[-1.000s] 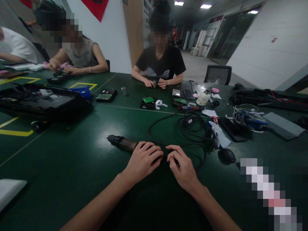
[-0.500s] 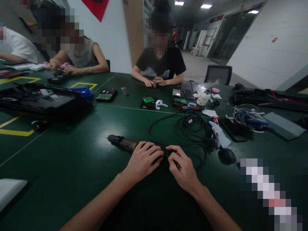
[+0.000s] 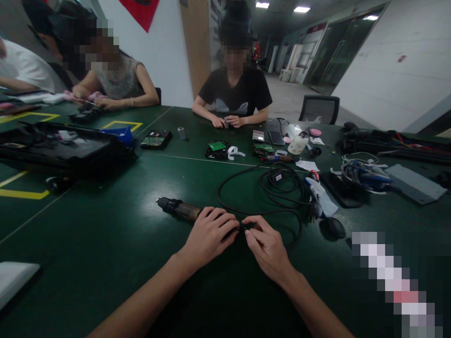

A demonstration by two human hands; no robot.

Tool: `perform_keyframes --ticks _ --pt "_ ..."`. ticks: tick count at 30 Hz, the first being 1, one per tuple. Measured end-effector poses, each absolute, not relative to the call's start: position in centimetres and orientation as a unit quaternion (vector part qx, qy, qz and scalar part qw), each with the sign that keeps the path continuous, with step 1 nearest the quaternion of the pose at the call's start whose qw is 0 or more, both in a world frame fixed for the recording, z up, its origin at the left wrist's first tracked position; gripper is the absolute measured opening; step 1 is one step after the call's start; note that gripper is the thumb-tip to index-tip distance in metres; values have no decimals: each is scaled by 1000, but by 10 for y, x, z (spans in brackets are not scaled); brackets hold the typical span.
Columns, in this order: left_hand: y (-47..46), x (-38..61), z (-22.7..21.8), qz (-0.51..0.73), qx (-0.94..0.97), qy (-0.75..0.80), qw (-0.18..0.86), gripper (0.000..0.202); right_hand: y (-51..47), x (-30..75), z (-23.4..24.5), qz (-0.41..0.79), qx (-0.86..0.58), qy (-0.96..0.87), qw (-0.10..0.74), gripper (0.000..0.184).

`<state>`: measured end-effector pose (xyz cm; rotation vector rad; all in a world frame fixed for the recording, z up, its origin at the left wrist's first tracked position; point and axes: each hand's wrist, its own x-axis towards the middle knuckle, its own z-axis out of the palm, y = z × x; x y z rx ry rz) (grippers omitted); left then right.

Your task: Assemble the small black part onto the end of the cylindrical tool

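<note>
A dark corded power tool (image 3: 176,207) lies on its side on the green table (image 3: 105,234), nose pointing left. My left hand (image 3: 211,233) is wrapped over its rear handle, fingers curled down. My right hand (image 3: 266,246) sits just right of it, thumb and fingers pinched at the point where the black cable (image 3: 282,188) leaves the tool. What the right fingers grip is mostly hidden. The cable runs right and back into a loose coil.
Two people sit across the table, hands on small parts. Circuit boards (image 3: 216,149), phones, a white cup (image 3: 298,143), a black tray (image 3: 59,148), a mouse (image 3: 334,227), a cloth and tools (image 3: 364,173) lie around. An office chair (image 3: 319,109) stands behind.
My right hand has shifted slightly, its fingers regripping near the cable end. The left hand and the tool have stayed put.
</note>
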<state>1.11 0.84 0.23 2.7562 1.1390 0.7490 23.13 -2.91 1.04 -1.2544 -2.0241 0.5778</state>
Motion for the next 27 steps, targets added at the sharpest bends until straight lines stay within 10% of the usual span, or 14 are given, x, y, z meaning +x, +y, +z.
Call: perform_keyframes --ticks 13,22,27 --pt "9 12 4 253 894 369 34 17 -30 227 14 221 -523 -745 352 8" --pt "7 12 8 253 893 371 36 16 -30 225 15 224 -517 -755 335 35" --pt "6 11 10 252 893 368 55 20 -29 226 11 228 -519 -754 332 12"
